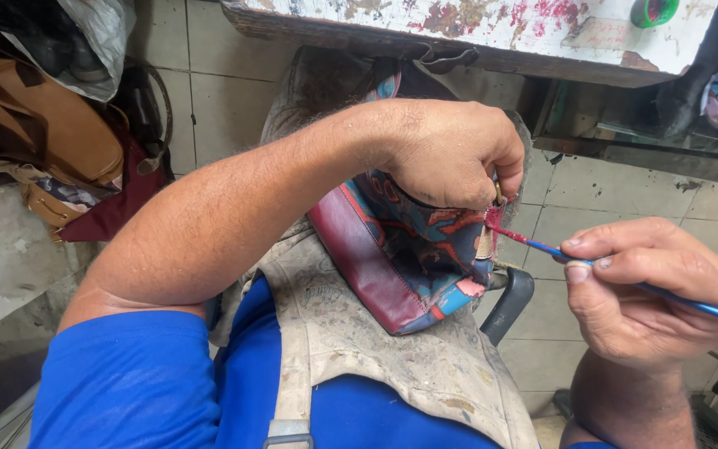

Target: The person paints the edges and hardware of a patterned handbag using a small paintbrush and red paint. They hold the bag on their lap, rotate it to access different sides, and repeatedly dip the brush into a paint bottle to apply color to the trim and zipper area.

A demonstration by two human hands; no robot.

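Head view, looking down at the lap. Left hand is curled shut, fingers pinching the upper edge of a patterned bag in blue, red and maroon; the fingertips are hidden behind the knuckles, so the exact grip cannot be made out. The bag rests on a stained apron just below that hand, its lower corner lying on the apron and its far side hidden under the forearm.

Right hand sits to the right of and lower than the left, thumb and first fingers pressed together around a thin blue brush. The brush tip, red with paint, touches the bag edge directly beneath the left hand's fingers. The brush's back end runs off the right frame edge.

A black curved bar shows between the bag and the right hand; what it belongs to is unclear. Above the left hand, a paint-smeared worktop is cut off by the top edge. Far left of the left arm, a tan leather bag lies partly shadowed.
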